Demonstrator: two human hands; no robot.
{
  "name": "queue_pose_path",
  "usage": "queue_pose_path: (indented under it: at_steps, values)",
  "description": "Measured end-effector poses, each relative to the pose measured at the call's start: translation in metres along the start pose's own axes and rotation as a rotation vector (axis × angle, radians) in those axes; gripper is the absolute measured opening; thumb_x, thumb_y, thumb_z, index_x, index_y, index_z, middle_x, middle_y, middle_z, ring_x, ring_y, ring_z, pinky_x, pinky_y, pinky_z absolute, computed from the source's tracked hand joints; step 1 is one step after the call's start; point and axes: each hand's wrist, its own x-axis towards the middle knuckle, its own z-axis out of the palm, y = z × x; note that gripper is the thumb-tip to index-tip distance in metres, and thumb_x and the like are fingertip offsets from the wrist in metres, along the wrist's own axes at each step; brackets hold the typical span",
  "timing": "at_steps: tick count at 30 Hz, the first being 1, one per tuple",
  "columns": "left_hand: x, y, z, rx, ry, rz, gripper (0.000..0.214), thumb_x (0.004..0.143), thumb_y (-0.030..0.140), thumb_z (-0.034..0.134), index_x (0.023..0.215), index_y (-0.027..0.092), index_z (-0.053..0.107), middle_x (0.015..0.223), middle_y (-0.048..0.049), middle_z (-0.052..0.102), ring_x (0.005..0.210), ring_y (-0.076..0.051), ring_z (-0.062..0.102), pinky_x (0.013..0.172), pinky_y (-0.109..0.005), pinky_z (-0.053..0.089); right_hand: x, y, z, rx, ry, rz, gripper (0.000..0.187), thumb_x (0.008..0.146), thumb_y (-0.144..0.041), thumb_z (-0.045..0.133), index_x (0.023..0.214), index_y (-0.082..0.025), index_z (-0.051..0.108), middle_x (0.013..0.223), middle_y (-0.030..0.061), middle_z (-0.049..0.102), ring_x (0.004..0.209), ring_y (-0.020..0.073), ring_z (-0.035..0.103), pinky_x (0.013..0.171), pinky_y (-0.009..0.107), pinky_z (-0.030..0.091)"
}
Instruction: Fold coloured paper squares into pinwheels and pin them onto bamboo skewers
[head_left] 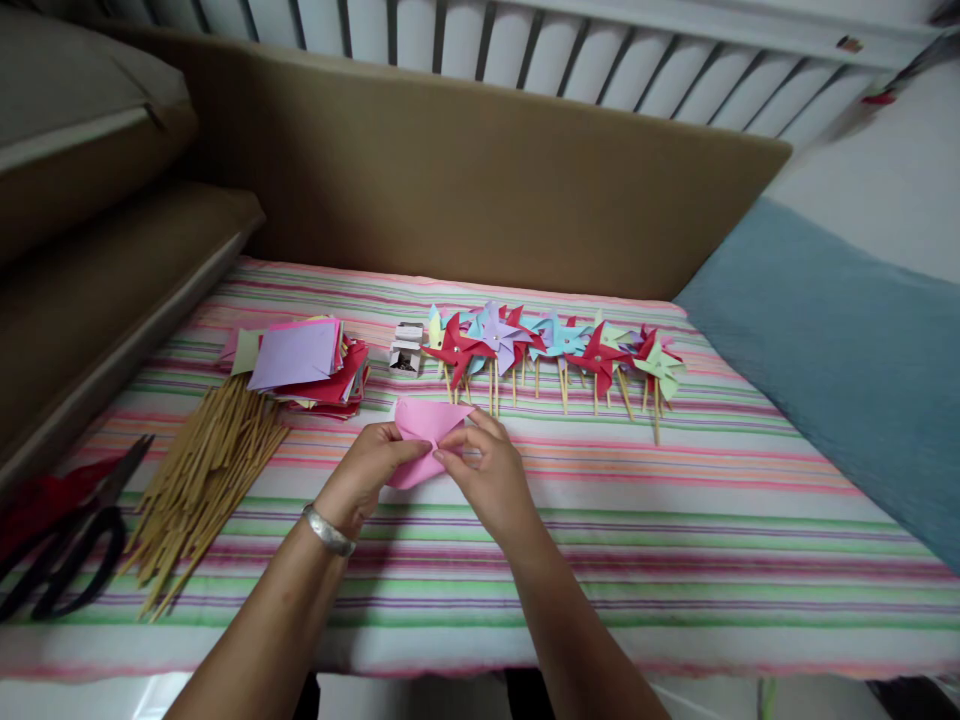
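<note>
The pink paper [421,418] sits between the left hand [367,463], at its nine o'clock, and the right hand [491,470], at its three o'clock. Both hands pinch it, thumbs close together near its middle, though the fingers behind seem partly hidden; pinwheels [501,338] lie toward two o'clock.

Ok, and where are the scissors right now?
In the head view, the scissors lie at the far left of the striped cloth, just left of the loose pile of wooden sticks.
</note>
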Motion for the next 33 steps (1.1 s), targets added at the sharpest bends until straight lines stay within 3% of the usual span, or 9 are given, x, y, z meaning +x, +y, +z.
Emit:
queue_pose_path:
  at_steps: [5, 8, 11, 16, 21, 23, 27, 29, 33]
  values:
    - [-0.002, 0.005, -0.006, 0.156, -0.05, -0.007, 0.015, 0.054, 0.025, 0.072, 0.05, 0.013, 0.064, 0.043, 0.0019, 0.054, 0.04, -0.007, 0.038, 0.045, -0.022, 0.026, 0.007, 0.002, -0.025, 0.103, 0.069, 0.101, 0.035, 0.066, -0.031, 0.069, 0.101, -0.026, 0.064, 0.12, 0.0065, 0.059, 0.115, 0.027, 0.051, 0.097, 0.046, 0.038]
    - [-0.005, 0.003, -0.005, 0.298, -0.186, -0.013, 0.014, 0.058, 0.026, 0.068, 0.055, 0.012, 0.066, 0.044, 0.0027, 0.051, 0.041, -0.007, 0.034, 0.044, -0.022, 0.021, 0.007, 0.001, -0.032, 0.205, -0.141, 0.19, 0.052, 0.065, -0.026, 0.069, 0.116, -0.025, 0.057, 0.101, 0.0056, 0.067, 0.098, 0.0251, 0.061, 0.083, 0.041, 0.048]
    - [-0.006, -0.002, -0.001, 0.384, -0.32, 0.021, 0.014, 0.062, 0.025, 0.064, 0.058, 0.012, 0.067, 0.047, 0.0029, 0.052, 0.043, -0.007, 0.032, 0.045, -0.023, 0.02, 0.003, 0.001, -0.031, 0.247, -0.373, 0.16, 0.057, 0.066, -0.018, 0.065, 0.121, -0.026, 0.054, 0.107, 0.005, 0.065, 0.101, 0.0239, 0.06, 0.083, 0.038, 0.048]
    - [-0.005, -0.007, 0.005, 0.485, -0.367, 0.033, 0.014, 0.062, 0.025, 0.061, 0.055, 0.013, 0.065, 0.048, 0.0031, 0.049, 0.045, -0.008, 0.032, 0.047, -0.023, 0.022, 0.0, 0.004, -0.026, 0.177, -0.445, 0.092, 0.061, 0.063, -0.009, 0.059, 0.121, -0.024, 0.054, 0.123, 0.006, 0.059, 0.112, 0.0243, 0.054, 0.096, 0.041, 0.04]
    - [-0.007, 0.001, 0.005, 0.429, -0.361, 0.03, 0.012, 0.064, 0.024, 0.064, 0.059, 0.013, 0.063, 0.052, 0.0026, 0.051, 0.048, -0.009, 0.04, 0.048, -0.023, 0.028, 0.003, 0.01, -0.023, 0.256, -0.44, 0.126, 0.058, 0.063, -0.009, 0.059, 0.119, -0.023, 0.055, 0.118, 0.0055, 0.061, 0.106, 0.0234, 0.056, 0.091, 0.038, 0.043]
    - [-0.009, 0.008, 0.002, 0.321, -0.272, 0.078, 0.014, 0.062, 0.024, 0.069, 0.071, 0.014, 0.065, 0.063, 0.0004, 0.059, 0.057, -0.011, 0.05, 0.055, -0.023, 0.037, 0.006, 0.014, -0.024, 0.33, -0.397, 0.171, 0.055, 0.063, -0.012, 0.061, 0.117, -0.022, 0.056, 0.113, 0.0047, 0.062, 0.102, 0.0227, 0.057, 0.087, 0.036, 0.044]
    - [-0.01, 0.017, -0.007, 0.056, -0.033, 0.21, 0.046, 0.06, 0.024, 0.075, 0.104, 0.018, 0.061, 0.098, -0.0068, 0.066, 0.09, -0.018, 0.059, 0.079, -0.029, 0.044, 0.012, 0.019, -0.028, 0.54, -0.246, 0.27, 0.046, 0.062, -0.016, 0.065, 0.108, -0.021, 0.058, 0.098, 0.002, 0.065, 0.087, 0.0198, 0.06, 0.075, 0.031, 0.046]
    - [-0.01, 0.017, -0.006, -0.017, -0.094, 0.17, 0.045, 0.061, 0.025, 0.075, 0.103, 0.017, 0.062, 0.102, -0.0091, 0.066, 0.092, -0.02, 0.06, 0.083, -0.032, 0.044, 0.014, 0.019, -0.029, 0.672, -0.196, 0.301, 0.04, 0.062, -0.018, 0.067, 0.101, -0.019, 0.06, 0.089, 0.001, 0.066, 0.079, 0.0182, 0.06, 0.069, 0.028, 0.045]
    - [-0.011, 0.008, 0.005, -0.06, -0.344, 0.046, 0.033, 0.062, 0.023, 0.075, 0.094, 0.014, 0.067, 0.093, -0.0091, 0.069, 0.086, -0.019, 0.062, 0.086, -0.032, 0.042, 0.014, 0.013, -0.028, 0.83, -0.152, 0.338, 0.036, 0.061, -0.019, 0.07, 0.096, -0.017, 0.06, 0.081, 0.0013, 0.065, 0.072, 0.0163, 0.058, 0.065, 0.026, 0.044]
